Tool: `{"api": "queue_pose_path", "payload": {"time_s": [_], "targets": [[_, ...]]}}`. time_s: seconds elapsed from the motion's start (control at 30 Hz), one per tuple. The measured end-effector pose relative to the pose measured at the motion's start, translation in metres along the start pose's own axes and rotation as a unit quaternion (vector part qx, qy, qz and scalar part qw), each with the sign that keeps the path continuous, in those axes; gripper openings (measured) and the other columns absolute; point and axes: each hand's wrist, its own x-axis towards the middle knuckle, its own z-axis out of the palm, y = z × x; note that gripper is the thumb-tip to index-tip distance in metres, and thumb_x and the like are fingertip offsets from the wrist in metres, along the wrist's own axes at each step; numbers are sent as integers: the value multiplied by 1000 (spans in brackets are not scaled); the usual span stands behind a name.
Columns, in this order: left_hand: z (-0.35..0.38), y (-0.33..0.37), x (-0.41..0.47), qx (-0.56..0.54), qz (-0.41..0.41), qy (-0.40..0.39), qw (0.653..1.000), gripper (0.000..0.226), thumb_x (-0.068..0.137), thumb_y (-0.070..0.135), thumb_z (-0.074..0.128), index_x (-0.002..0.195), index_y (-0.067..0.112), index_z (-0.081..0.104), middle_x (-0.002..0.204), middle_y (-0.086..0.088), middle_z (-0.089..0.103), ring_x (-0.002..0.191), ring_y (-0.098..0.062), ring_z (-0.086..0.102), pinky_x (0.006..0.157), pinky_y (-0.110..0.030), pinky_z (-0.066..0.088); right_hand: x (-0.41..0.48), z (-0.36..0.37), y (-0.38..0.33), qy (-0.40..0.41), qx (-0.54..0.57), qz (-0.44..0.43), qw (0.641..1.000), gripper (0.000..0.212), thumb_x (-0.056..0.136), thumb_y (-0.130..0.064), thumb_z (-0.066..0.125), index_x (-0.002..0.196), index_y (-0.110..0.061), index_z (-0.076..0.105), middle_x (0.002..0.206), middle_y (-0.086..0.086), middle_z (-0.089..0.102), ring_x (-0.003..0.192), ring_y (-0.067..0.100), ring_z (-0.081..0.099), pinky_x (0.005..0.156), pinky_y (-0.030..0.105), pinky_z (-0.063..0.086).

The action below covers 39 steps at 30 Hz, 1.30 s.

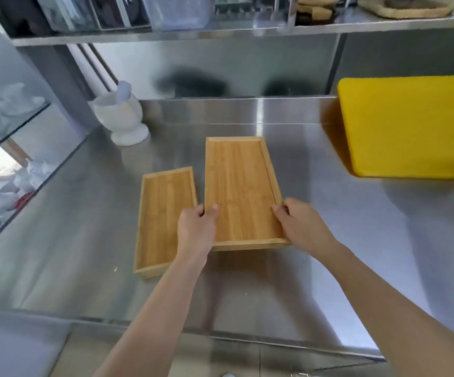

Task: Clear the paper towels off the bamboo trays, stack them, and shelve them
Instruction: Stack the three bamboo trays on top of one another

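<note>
Two bamboo trays are on the steel counter (315, 213), both bare inside. The larger bamboo tray (240, 186) is gripped at its near corners by both hands and its near end is raised off the counter. My left hand (197, 227) holds its near-left edge, thumb over the rim. My right hand (300, 224) holds its near-right edge. The smaller bamboo tray (163, 221) lies flat just to the left, partly behind my left hand. No paper towels show on either tray.
A white mortar with pestle (121, 115) stands at the back left. A yellow cutting board (410, 126) lies at the right. A steel shelf (247, 29) above holds containers and wooden boards. Glass shelving with white items (8, 137) is on the left.
</note>
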Motion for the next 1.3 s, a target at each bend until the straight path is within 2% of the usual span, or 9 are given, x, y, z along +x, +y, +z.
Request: {"api": "queue_pose_path", "payload": {"time_s": [0.13,0.27,0.53,0.73,0.83,0.93,1.03,1.1,1.3], "targets": [[-59,-17,22,20,10,35,999,26,96,24,50,82,9,67,72,1,65,64,-13,59,54,-19,43,12,49,-44,-21,-5,-32,999,43,96,-31,41,58,-14,31,61,3,43,64,25,43,50,33,24],[-97,-39,43,50,14,53,997,39,95,24,51,60,8,45,54,-2,39,48,-15,34,33,-11,24,22,89,-67,-33,-1,-47,998,44,96,-29,41,56,-14,31,56,2,41,52,17,38,46,27,24],[-130,-86,71,129,13,67,989,40,95,26,48,71,-5,55,80,-12,49,59,-23,42,51,-29,30,24,140,-82,-67,-52,-42,996,39,97,-31,37,63,-12,40,70,9,52,66,26,48,57,33,32],[-133,-91,70,170,53,48,983,31,95,24,49,72,6,56,82,1,42,66,-14,42,56,-23,33,26,148,-76,-54,-133,-57,988,36,98,-35,32,78,-9,47,73,7,56,73,28,57,63,36,43],[-136,-94,69,181,73,29,980,31,94,26,50,66,14,48,83,0,43,64,-11,41,55,-19,32,23,146,-73,-60,-152,-59,985,35,96,-43,32,80,-14,45,70,0,54,72,25,57,55,28,39],[-146,-98,61,140,103,-8,985,17,92,35,52,98,20,58,106,-3,53,87,-9,50,72,-15,38,16,141,-65,-102,-53,-50,992,49,89,-57,39,115,-18,50,102,-3,60,88,17,56,73,28,45],[-157,-108,50,83,122,-130,980,72,76,50,66,136,41,28,133,10,36,121,-4,38,100,-21,32,7,135,-52,-160,92,-38,982,89,70,-72,53,143,-29,24,140,-2,41,121,17,47,101,40,43],[-159,-116,45,116,133,-187,967,94,64,57,73,133,57,9,138,19,25,131,0,28,109,-28,27,3,134,-47,-203,97,-50,973,104,66,-68,63,146,-33,6,150,-5,25,132,15,36,108,38,35],[-151,-129,53,114,100,-156,976,114,54,63,77,145,41,11,144,18,33,132,-5,36,111,-45,35,3,136,-48,-220,73,-62,971,109,69,-53,71,146,-32,-4,155,-7,20,137,12,28,110,34,28]]}}
